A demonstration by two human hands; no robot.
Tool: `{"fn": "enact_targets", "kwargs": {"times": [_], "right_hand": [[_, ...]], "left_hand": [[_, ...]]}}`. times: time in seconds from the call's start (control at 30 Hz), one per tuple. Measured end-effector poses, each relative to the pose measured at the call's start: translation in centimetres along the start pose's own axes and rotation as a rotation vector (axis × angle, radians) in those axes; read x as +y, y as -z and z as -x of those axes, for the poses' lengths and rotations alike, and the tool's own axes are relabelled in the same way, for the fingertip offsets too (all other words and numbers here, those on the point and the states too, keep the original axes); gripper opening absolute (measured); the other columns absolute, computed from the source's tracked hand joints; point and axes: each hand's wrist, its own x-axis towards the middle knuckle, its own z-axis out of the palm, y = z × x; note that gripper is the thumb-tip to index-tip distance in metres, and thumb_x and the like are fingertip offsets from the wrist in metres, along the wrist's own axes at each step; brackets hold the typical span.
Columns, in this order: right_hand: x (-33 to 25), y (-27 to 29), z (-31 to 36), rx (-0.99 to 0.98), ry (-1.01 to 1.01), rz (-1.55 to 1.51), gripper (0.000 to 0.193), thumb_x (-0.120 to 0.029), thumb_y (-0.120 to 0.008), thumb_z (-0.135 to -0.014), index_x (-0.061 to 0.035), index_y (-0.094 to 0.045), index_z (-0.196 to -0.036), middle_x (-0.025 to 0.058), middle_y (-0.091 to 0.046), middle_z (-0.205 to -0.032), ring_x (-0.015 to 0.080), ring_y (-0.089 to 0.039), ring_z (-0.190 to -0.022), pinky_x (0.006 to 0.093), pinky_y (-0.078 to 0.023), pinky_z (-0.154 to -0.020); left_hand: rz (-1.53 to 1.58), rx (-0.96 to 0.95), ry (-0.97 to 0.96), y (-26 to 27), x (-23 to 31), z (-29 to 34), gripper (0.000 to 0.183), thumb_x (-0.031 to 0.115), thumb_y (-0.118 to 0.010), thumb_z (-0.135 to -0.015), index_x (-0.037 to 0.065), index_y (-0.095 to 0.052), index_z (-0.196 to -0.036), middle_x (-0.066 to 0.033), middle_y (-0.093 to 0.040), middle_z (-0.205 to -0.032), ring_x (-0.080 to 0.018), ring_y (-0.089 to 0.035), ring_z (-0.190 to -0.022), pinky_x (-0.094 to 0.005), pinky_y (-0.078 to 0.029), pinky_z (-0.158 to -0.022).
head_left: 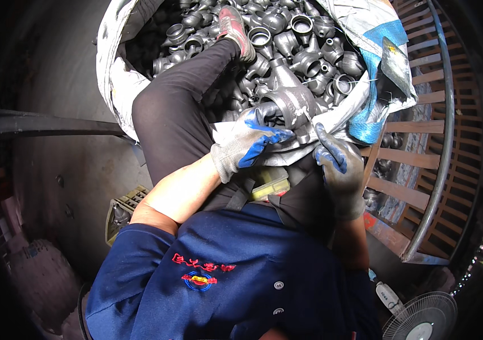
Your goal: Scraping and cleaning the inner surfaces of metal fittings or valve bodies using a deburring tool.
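Observation:
A large grey metal casting [289,93], with a round open mouth and a narrow neck, lies tilted over the near edge of a white woven bulk bag [118,85]. My left hand [247,141], in a grey and blue work glove, is closed on the casting's open rim. At the casting's right side is my right hand [340,161], gloved the same way. A thin white stick [310,118] runs from its fingertips to the casting's surface; its exact kind is unclear. Several similar castings [304,28] fill the bag.
My leg reaches into the bag, with a red shoe [232,25] on the castings. A rusty slatted metal frame [422,158] stands at right. A yellow box [270,184] lies by my lap. A crate [131,198] is at left, a fan [420,323] at lower right.

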Motion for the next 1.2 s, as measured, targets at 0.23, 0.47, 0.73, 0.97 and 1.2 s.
{"fn": "enact_targets", "kwargs": {"times": [0.23, 0.47, 0.73, 0.97, 1.2], "right_hand": [[-0.4, -0.1, 0.0, 0.021, -0.091, -0.066, 0.037, 0.006, -0.054, -0.072, 0.0059, -0.06, -0.108, 0.0167, -0.063, -0.106, 0.021, -0.06, -0.096, 0.0288, -0.045, -0.086], [-0.3, -0.1, 0.2, -0.017, 0.085, 0.126, 0.036, 0.005, -0.055, -0.072, 0.005, -0.061, -0.107, 0.0186, -0.064, -0.1, 0.025, -0.062, -0.087, 0.0312, -0.047, -0.08], [0.3, 0.0, 0.1, -0.035, 0.105, 0.126, 0.037, 0.006, -0.053, -0.074, 0.0057, -0.06, -0.109, 0.0167, -0.065, -0.097, 0.0174, -0.062, -0.082, 0.0278, -0.047, -0.075], [0.7, -0.9, 0.6, 0.016, 0.06, -0.03, 0.033, 0.002, -0.057, -0.072, 0.0032, -0.061, -0.106, 0.017, -0.065, -0.092, 0.0254, -0.065, -0.079, 0.0307, -0.051, -0.073], [1.0, -1.0, 0.3, -0.055, 0.099, 0.023, 0.036, 0.007, -0.051, -0.077, 0.0083, -0.056, -0.113, 0.0147, -0.064, -0.102, 0.0076, -0.058, -0.072, 0.0189, -0.047, -0.066]], "left_hand": [[0.048, -0.032, -0.014, 0.5, -0.5, -0.2, 0.04, -0.009, -0.06, -0.077, -0.001, -0.052, -0.115, -0.01, -0.06, -0.106, -0.0168, -0.06, -0.093, -0.0286, -0.052, -0.081], [0.142, -0.075, 0.015, 0.0, 0.2, 0.1, 0.04, -0.008, -0.061, -0.077, -0.001, -0.051, -0.115, -0.0097, -0.06, -0.107, -0.0171, -0.06, -0.094, -0.0287, -0.052, -0.082], [0.09, -0.038, 0.001, 0.4, -0.4, 0.0, 0.038, -0.009, -0.057, -0.079, -0.001, -0.051, -0.116, -0.0097, -0.059, -0.108, -0.0169, -0.06, -0.094, -0.0288, -0.052, -0.083], [-0.447, 0.015, -0.176, 1.1, -0.7, -0.6, 0.038, -0.004, -0.059, -0.081, -0.002, -0.05, -0.118, -0.0098, -0.061, -0.102, -0.0126, -0.061, -0.086, -0.0244, -0.052, -0.072], [-0.312, 0.044, -0.125, 1.7, -1.8, -1.0, 0.038, -0.001, -0.057, -0.082, -0.002, -0.049, -0.12, -0.0059, -0.063, -0.091, -0.0079, -0.058, -0.073, -0.0206, -0.048, -0.061]]}}
